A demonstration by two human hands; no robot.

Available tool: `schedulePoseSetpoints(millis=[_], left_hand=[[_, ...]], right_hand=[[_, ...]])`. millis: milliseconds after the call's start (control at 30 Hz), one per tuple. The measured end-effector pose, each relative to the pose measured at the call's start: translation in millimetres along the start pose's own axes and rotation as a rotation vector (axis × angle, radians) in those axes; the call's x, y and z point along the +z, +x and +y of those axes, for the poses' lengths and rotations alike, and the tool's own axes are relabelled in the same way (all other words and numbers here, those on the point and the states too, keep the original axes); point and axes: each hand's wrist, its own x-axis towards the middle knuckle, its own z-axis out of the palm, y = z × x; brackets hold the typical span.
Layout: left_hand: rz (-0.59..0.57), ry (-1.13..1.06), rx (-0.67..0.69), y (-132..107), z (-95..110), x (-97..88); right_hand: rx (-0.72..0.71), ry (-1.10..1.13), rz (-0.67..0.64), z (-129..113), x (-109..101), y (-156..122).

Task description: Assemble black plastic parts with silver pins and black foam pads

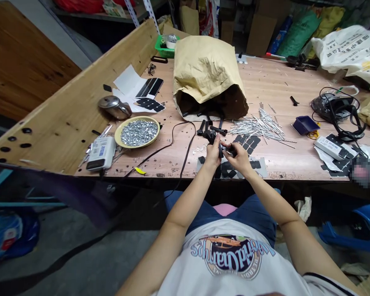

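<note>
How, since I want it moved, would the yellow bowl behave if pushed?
The yellow bowl looks evenly round and firm, so probably won't flex. Filled with metal pieces, it may feel heavy; they lie loose, so some could spill.

"World Champs" on T-shirt [230, 265]; Chinese txt on wht bag [353, 53]

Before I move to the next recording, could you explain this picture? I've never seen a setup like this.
There's no machine here: a person works bare-handed. The single view comes from a camera worn on the head, looking forward and down, so the printed shirt shows below. The left hand and right hand hold black parts, too small to make out well. On the table lie a paper bag opening toward the person, a bowl of small metal pieces, and a pile of thin rods.
</note>
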Motion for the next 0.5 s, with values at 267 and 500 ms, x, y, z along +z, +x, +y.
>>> schedulePoseSetpoints(millis=[267,500], left_hand=[[-0.197,-0.080,0.002,-27.0,-13.4,-3.2],[0.033,0.388,0.241,-47.6,-16.4,-25.0]], right_hand=[[0.370,0.457,0.014,14.4,16.7,-19.9],[0.314,0.224,0.180,18.1,-30.0,-18.9]])
